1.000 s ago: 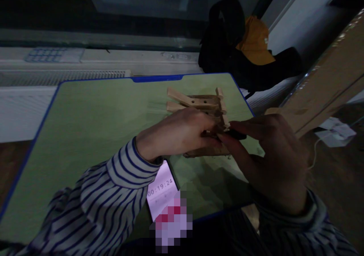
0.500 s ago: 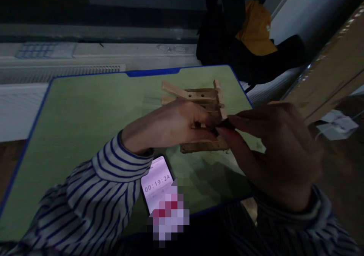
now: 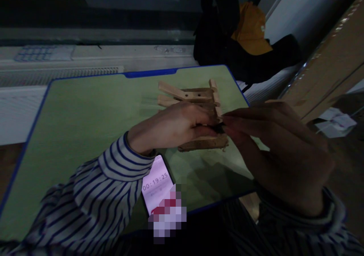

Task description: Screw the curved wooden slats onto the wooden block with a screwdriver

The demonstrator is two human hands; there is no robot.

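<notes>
A small wooden assembly point(image 3: 199, 95) of pale strips with round holes and a crosspiece lies on the green tabletop, with a rough brown block point(image 3: 203, 145) at its near side. My left hand point(image 3: 173, 127) reaches over the assembly and covers its middle. Its thumb and forefinger close on a small dark piece point(image 3: 219, 128) by the crosspiece. From the right, my right hand point(image 3: 281, 146) pinches at the same dark piece with thumb and fingertips. The fingers hide most of that piece, so its kind cannot be made out.
A phone point(image 3: 157, 182) showing a running timer lies near the front edge of the blue-rimmed green table point(image 3: 93, 115). Behind the table are a white radiator point(image 3: 62, 74), a dark bag point(image 3: 218, 32) and an orange cap point(image 3: 251, 28). A cardboard box point(image 3: 327, 58) stands at right.
My right hand has tilted, its palm shifting rightward, while its fingertips stay at the dark piece. Less of that piece shows now. The phone's timer advanced by one second.
</notes>
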